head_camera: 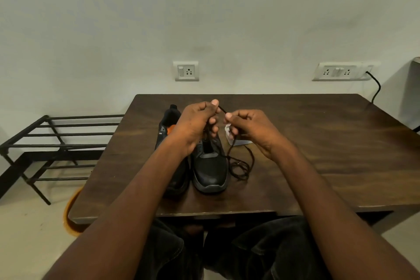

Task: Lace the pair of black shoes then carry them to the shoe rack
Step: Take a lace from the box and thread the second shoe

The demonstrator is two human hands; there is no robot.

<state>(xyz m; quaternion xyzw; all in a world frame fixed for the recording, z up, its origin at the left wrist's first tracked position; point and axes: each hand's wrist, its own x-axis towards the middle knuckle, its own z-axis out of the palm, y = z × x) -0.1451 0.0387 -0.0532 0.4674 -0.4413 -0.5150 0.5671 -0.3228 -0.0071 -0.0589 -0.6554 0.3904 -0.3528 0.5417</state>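
Two black shoes stand side by side on the dark wooden table [318,154], toes toward me. My left forearm partly hides the left shoe [167,129], which shows an orange lining. The right shoe [211,170] has its tongue exposed. A black lace [241,166] lies in loops on the table to the right of that shoe, and one strand rises to my hands. My left hand [195,125] pinches the lace end above the shoes. Just right of it, my right hand [252,129] grips the same strand.
A black metal shoe rack [56,143] stands on the floor left of the table, against the wall. A small white object [238,141] lies on the table behind my right hand. Wall sockets [186,71] and a plugged black cable [376,88] sit above the far edge.
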